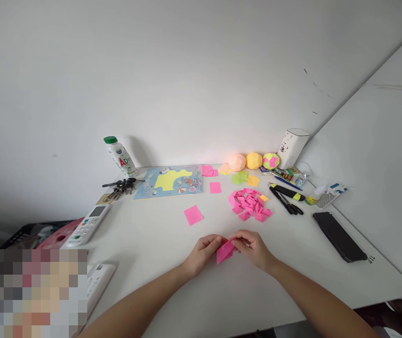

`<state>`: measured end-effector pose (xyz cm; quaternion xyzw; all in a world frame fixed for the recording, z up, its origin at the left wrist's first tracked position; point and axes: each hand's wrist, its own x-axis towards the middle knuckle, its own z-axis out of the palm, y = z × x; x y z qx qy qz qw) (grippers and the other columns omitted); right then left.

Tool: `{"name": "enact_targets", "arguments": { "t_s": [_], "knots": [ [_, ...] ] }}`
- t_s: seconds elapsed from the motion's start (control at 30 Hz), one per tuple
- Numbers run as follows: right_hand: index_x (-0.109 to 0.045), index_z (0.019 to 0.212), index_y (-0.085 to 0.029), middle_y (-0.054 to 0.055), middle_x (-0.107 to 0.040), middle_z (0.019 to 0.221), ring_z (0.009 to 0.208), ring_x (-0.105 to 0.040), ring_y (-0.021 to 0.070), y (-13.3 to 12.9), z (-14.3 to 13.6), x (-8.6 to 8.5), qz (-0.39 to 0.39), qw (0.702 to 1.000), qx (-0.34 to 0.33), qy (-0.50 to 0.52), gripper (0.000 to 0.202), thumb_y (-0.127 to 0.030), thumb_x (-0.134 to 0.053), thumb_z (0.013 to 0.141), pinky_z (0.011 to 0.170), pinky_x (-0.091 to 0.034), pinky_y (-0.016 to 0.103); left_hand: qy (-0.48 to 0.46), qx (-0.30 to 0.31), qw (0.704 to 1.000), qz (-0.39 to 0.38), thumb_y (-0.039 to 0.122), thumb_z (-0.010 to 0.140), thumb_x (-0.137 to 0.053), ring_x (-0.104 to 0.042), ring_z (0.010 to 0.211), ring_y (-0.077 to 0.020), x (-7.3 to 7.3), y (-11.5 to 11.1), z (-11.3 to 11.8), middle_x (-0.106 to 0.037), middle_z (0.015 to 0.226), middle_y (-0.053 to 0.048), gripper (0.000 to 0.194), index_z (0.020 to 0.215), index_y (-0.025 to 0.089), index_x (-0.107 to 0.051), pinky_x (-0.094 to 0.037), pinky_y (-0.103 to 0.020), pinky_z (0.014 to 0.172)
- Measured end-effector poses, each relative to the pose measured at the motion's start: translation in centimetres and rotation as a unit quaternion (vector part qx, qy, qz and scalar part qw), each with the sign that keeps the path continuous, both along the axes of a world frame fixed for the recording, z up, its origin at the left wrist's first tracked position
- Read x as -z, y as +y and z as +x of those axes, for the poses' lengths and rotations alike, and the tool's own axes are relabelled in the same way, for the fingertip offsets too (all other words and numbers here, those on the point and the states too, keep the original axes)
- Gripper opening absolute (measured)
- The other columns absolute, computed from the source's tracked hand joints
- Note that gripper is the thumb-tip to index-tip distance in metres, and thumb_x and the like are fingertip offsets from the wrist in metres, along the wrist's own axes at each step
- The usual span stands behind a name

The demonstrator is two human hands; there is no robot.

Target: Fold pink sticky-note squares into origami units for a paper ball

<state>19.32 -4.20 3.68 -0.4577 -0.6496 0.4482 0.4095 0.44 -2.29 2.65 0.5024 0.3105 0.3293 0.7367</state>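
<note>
Between my hands, just above the white table, is a pink sticky note (224, 252), partly folded. My left hand (202, 253) pinches its left side between thumb and fingers. On the other side, my right hand (253, 248) grips the upper right corner, its fingertips covering part of the paper. A flat pink square note (193, 215) lies beyond my left hand. Past my right hand is a heap of small folded pink paper pieces (250, 204). Another pink note (215, 188) rests farther back.
Paper balls (254, 161) line the wall near a white box (293, 148). Scissors (287, 201), a cutter (288, 191) and a black phone (339, 236) lie right. At left are a blue sheet (142, 190), a bottle (121, 157), keys (125, 187) and a remote (90, 224).
</note>
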Motion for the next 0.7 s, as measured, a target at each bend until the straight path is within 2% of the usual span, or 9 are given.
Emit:
{"name": "enact_targets", "arguments": {
  "t_s": [0.17,0.27,0.4,0.6,0.7],
  "knots": [
    [-0.064,0.09,-0.019,0.002,-0.061,0.075,0.066,-0.056,0.0137,-0.19,-0.06,0.02,0.069,0.997,-0.001,-0.043,0.014,-0.025,-0.052,0.085,0.06,-0.046,0.024,-0.04,0.042,0.998,-0.034,0.035,0.076,-0.063,-0.057,0.084,-0.0172,-0.01,0.18,-0.05,-0.064,0.096,-0.007,0.029,0.099,0.017,-0.062,-0.043,-0.032,0.077],
    [-0.063,0.096,-0.02,0.003,-0.061,0.079,0.068,-0.056,0.0139,-0.26,-0.12,0.17,0.064,0.997,-0.006,-0.043,0.016,-0.022,-0.052,0.085,0.06,-0.047,0.024,-0.068,0.06,0.992,-0.084,0.032,0.074,-0.066,-0.057,0.085,-0.0183,-0.15,0.27,-0.19,-0.06,0.103,-0.009,0.032,0.103,0.018,-0.06,-0.045,-0.033,0.075],
    [-0.062,0.1,-0.021,0.003,-0.061,0.083,0.07,-0.056,0.0141,-0.37,-0.16,0.35,0.063,0.997,-0.026,-0.045,0.019,-0.02,-0.051,0.085,0.064,-0.048,0.026,-0.106,0.093,0.981,-0.135,0.033,0.079,-0.06,-0.057,0.083,-0.0186,-0.21,0.36,-0.3,-0.061,0.099,-0.01,0.031,0.106,0.017,-0.06,-0.045,-0.036,0.075],
    [-0.051,0.116,-0.022,0.002,-0.057,0.082,0.069,-0.054,0.0128,-0.46,0.06,0.75,0.018,0.999,-0.041,-0.026,0.032,-0.021,-0.051,0.084,0.067,-0.049,0.028,-0.117,0.105,0.981,-0.117,0.021,0.072,-0.069,-0.056,0.095,-0.0226,-0.08,0.48,-0.23,-0.061,0.103,-0.01,0.039,0.109,0.018,-0.059,-0.039,-0.038,0.086],
    [-0.047,0.12,-0.022,0.002,-0.056,0.086,0.072,-0.055,0.0129,-0.47,0.16,0.78,0.008,0.998,-0.054,-0.022,0.035,-0.02,-0.049,0.085,0.068,-0.049,0.028,-0.126,0.106,0.976,-0.14,0.021,0.074,-0.067,-0.056,0.099,-0.0234,-0.03,0.59,-0.36,-0.059,0.108,-0.011,0.038,0.111,0.019,-0.058,-0.038,-0.039,0.088]
  ]
}}
